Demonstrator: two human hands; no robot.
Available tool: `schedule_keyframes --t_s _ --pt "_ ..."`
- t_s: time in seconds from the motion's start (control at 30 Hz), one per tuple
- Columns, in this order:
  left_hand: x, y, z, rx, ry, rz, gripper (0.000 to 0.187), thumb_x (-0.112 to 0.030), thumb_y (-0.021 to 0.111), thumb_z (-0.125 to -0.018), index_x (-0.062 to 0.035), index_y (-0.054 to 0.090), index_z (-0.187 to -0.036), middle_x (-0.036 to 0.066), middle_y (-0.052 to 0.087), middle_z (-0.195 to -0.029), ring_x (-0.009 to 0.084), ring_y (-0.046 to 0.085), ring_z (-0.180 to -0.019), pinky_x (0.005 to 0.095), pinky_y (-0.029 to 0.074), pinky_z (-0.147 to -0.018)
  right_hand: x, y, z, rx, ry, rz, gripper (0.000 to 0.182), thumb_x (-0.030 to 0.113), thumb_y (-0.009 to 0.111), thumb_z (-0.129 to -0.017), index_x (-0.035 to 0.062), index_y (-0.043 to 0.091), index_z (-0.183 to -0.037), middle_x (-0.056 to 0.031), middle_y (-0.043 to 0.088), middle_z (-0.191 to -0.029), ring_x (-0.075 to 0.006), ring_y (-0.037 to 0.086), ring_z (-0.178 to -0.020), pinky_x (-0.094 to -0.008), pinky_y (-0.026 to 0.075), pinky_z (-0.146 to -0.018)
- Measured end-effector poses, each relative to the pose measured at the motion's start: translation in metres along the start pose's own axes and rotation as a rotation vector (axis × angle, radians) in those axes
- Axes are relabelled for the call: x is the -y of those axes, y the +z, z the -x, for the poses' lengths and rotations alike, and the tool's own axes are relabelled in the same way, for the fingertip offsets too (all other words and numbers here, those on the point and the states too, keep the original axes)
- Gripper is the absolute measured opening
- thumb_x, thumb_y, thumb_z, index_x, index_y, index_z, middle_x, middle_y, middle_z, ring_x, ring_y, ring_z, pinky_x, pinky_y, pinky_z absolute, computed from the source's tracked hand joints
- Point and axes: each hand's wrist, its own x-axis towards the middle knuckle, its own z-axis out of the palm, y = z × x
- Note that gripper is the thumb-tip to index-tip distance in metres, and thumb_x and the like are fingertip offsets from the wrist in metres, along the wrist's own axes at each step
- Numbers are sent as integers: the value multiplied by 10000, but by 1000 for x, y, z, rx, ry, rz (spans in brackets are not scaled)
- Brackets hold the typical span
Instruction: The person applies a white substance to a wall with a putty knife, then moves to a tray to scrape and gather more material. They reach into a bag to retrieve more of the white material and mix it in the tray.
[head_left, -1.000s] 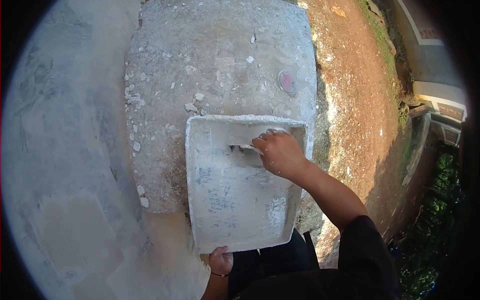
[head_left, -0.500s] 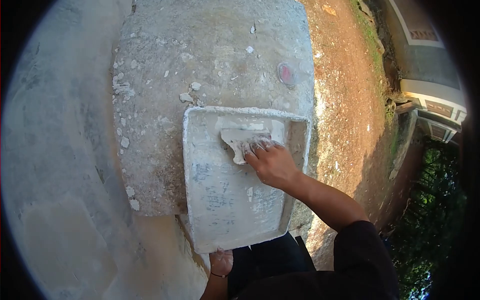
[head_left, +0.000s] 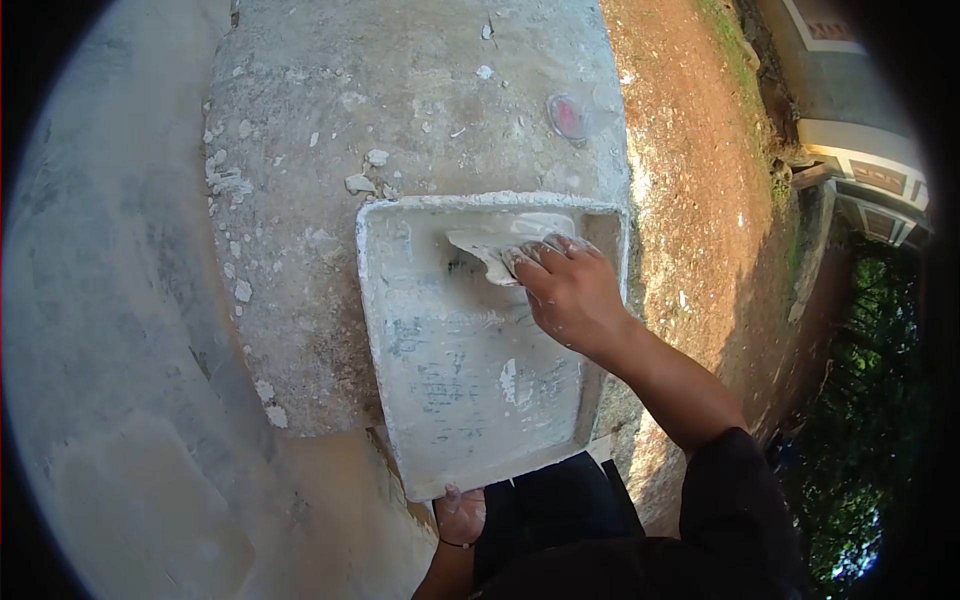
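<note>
A shallow rectangular tray (head_left: 372, 330), coated in pale plaster, lies tilted toward me. My right hand (head_left: 575, 290) is closed on a plaster-covered scraper (head_left: 490, 252) inside the tray's far part. Wet white paste (head_left: 545, 224) lies along the tray's far wall, beside the scraper. My left hand (head_left: 461, 515) holds the tray's near left corner from below, its fingertips mostly hidden under the rim. Both hands are smeared with white.
The tray's far part is over a rough concrete slab (head_left: 300, 160) with plaster crumbs (head_left: 360, 183) and a round clear lid-like object (head_left: 566, 117). Reddish dirt ground (head_left: 690, 180) runs along the right; smooth grey floor (head_left: 110, 300) lies left.
My right hand and the scraper have moved slightly right and toward the tray's far wall, and the scraper is more tilted. The tray's near end has shifted a little right in view with my left hand.
</note>
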Motion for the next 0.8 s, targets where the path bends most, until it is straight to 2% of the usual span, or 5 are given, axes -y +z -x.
schedule_keyframes --t_s 0.17,0.23,0.47,0.63,0.8 --pt "0 0 2 -1 -32 0 781 -382 698 -750 -114 286 -1358 66 383 -1337 276 367 -1231 465 330 -1016 7 17 16 -8 -38 13 174 99 539 -696 62 593 -858 -84 587 -747 -253 607 -722 -368 484 -603" --pt "-2 2 4 -2 -42 -5 791 -388 701 -745 -116 284 -1359 62 370 -1354 275 357 -1246 471 322 -1024 14 15 23 135 -79 -27 163 115 543 -702 62 591 -848 -79 585 -744 -239 608 -695 -357 480 -574" --pt "-5 6 2 -19 -50 -3 783 -376 699 -749 -119 283 -1360 54 364 -1364 268 344 -1262 473 295 -1050 13 3 32 -59 -65 -34 189 123 544 -699 76 603 -872 -65 581 -741 -225 605 -691 -348 469 -539" --pt "-8 9 4 -2 -71 10 792 -382 705 -741 -123 284 -1361 49 358 -1371 264 338 -1266 470 292 -1053 9 24 18 -24 5 31 214 127 536 -711 72 610 -905 -64 580 -741 -222 594 -689 -343 468 -546" --pt "-7 12 9 10 -51 3 806 -378 709 -739 -119 273 -1366 47 352 -1374 260 329 -1271 463 282 -1058 22 21 38 26 -48 -13 191 139 539 -713 66 602 -878 -71 578 -746 -216 591 -683 -330 473 -571"
